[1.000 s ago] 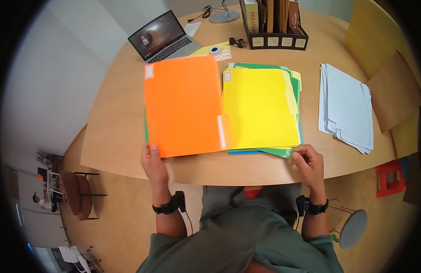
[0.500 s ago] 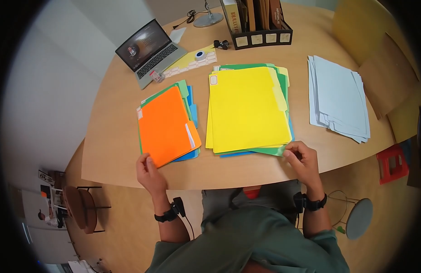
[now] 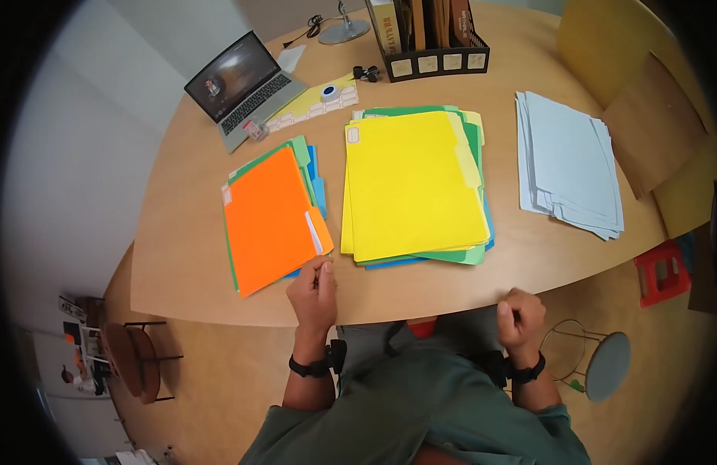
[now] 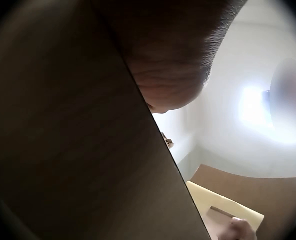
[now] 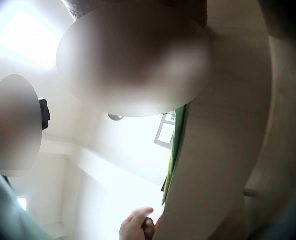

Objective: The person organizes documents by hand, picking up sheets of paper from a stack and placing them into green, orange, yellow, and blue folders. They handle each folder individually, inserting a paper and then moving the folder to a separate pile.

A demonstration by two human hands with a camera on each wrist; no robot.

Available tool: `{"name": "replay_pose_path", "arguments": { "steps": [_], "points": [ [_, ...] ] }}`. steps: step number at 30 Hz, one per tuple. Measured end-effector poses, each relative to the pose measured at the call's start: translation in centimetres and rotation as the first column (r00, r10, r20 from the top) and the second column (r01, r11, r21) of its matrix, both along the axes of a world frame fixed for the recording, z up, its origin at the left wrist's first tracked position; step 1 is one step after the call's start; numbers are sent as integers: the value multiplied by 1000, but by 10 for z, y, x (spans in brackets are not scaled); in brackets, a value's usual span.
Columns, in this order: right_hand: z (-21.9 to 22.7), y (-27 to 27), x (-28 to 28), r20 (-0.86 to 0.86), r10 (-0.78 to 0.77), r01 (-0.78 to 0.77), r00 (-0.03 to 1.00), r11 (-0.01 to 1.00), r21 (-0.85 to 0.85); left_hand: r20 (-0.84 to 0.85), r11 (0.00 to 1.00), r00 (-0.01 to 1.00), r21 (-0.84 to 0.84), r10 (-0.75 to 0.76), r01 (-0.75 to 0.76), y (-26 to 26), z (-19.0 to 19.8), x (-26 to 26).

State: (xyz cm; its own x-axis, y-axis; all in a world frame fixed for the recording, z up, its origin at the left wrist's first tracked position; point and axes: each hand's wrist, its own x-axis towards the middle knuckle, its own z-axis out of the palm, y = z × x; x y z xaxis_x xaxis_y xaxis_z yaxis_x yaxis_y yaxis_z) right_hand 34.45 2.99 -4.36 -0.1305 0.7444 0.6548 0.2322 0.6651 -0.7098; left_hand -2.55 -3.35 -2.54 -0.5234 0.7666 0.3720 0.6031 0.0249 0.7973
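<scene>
In the head view my left hand (image 3: 313,298) is just beside the lower right corner of an orange folder (image 3: 269,221), its fingers bent and no object seen in them; contact with the folder cannot be told. That folder lies slanted on green and blue ones (image 3: 319,194). To its right, yellow folders (image 3: 413,186) rest on green and blue ones. My right hand (image 3: 521,319) hangs loosely curled at the table's front edge, with nothing seen in it. The right wrist view shows my left hand (image 5: 137,226) with a finger extended.
White sheets (image 3: 572,167) lie at the right of the table (image 3: 420,298). An open laptop (image 3: 254,97), label sheets (image 3: 316,108), a tape roll (image 3: 330,93) and a black file rack (image 3: 440,63) stand or lie farther back. A red stool (image 3: 662,273) is on the floor.
The orange folder came down onto the left pile. My left hand left its lower left corner and moved right. My right hand drew back from the yellow pile's lower corner toward my body.
</scene>
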Motion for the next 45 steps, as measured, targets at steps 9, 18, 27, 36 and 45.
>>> {"name": "replay_pose_path", "arguments": {
  "steps": [9, 18, 27, 36, 45],
  "points": [
    [-79, -38, 33, 309, 116, -8, 944, 944, -330, 49, 999, 998, -19, -43, 44, 0, 0, 0],
    [-160, -52, 31, 432, 110, 90, 895, 904, -417, 29, 998, 998, -8, -55, 56, 0, 0, 0],
    [-156, -48, 30, 482, 124, 103, 867, 903, -417, -9, 998, 998, -38, -59, 59, 1, 4, 1],
    [-133, -44, 30, 475, 186, 88, 860, 863, -497, -97, 994, 990, -48, -100, 96, 1, 6, 1],
    [55, -16, 5, 394, 289, -172, 872, 936, -307, -381, 995, 922, 40, -67, 88, 8, 12, 4]
  ]
}}
